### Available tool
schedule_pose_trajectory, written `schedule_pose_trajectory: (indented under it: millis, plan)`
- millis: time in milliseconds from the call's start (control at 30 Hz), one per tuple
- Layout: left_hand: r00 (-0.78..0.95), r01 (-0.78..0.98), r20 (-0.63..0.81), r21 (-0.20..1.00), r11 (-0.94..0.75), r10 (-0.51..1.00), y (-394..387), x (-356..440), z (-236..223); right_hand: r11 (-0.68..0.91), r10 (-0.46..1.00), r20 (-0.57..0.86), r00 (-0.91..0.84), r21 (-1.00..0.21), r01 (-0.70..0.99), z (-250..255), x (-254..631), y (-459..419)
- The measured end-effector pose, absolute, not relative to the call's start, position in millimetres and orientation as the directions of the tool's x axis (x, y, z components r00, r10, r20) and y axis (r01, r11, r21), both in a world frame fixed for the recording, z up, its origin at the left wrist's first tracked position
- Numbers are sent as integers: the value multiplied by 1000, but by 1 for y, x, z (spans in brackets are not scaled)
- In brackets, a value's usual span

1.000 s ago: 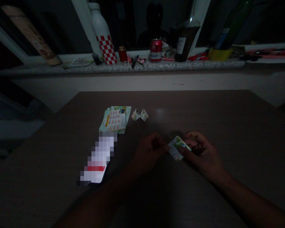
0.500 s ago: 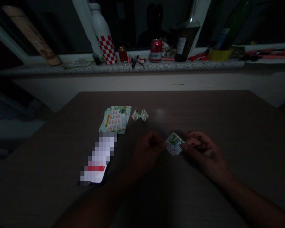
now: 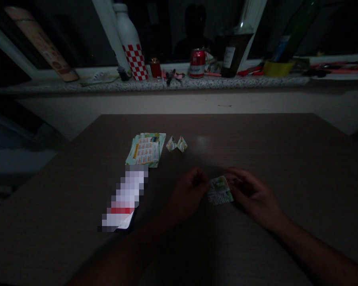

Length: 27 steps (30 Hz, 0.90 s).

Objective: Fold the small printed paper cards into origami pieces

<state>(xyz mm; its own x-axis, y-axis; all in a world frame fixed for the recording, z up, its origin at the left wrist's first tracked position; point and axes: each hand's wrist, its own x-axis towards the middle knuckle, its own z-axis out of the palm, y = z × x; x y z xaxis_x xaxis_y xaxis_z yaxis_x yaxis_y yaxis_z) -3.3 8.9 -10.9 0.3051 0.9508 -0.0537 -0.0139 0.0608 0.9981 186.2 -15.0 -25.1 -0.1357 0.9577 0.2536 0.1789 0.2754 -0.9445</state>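
A small square of folded printed paper, white and green with lines of text, is above the table between my hands. My left hand pinches its left corner between thumb and fingertips. Around the paper's right edge, my right hand has its thumb and fingers apart; whether a fingertip brushes the edge I cannot tell. A folded paper piece with two peaks rests farther back on the table. To its left lies a stack of printed sheets, green-edged with red and yellow print.
A phone, its lit screen blurred, lies left of my left forearm on the wooden table. Behind, the stone sill bears a checkered white bottle, a red can, a dark cup and a yellow container.
The folded paper has turned in my left hand, from standing on a corner to lying more squarely. My right thumb and fingers have come apart and off its right corner.
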Motion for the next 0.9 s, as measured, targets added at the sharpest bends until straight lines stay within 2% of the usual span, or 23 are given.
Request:
schedule_pose_trajectory:
  millis: [100, 167, 267, 400, 567, 733, 833, 900]
  plan:
    - [373, 54, -89, 996, 74, 923, 7, -2, -11, 387, 912, 326, -247, -884, 264, -24, 188, -16]
    - [408, 80, -97, 994, 70, 908, 6, -1, -10, 461, 868, 369, -332, -848, 262, -20, 188, -15]
    - [451, 87, -86, 995, 52, 889, 5, 1, -9, 490, 844, 388, -371, -838, 238, -15, 188, -13]
    - [480, 128, -51, 992, -13, 876, 5, 0, -6, 472, 856, 380, -349, -851, 230, -15, 188, -13]
    - [477, 169, 173, 944, -284, 862, 4, -9, 8, 433, 894, 366, -259, -853, 290, -18, 190, -16]
    - [505, 299, 298, 820, -488, 810, -1, -13, 12, 467, 883, 402, -241, -802, 372, -17, 191, -17]
    - [478, 391, 292, 773, -499, 828, -1, -10, 8, 500, 866, 440, -238, -782, 371, -16, 190, -18]
    - [459, 386, 265, 800, -459, 848, -1, -9, 5, 510, 860, 458, -224, -779, 365, -15, 188, -18]
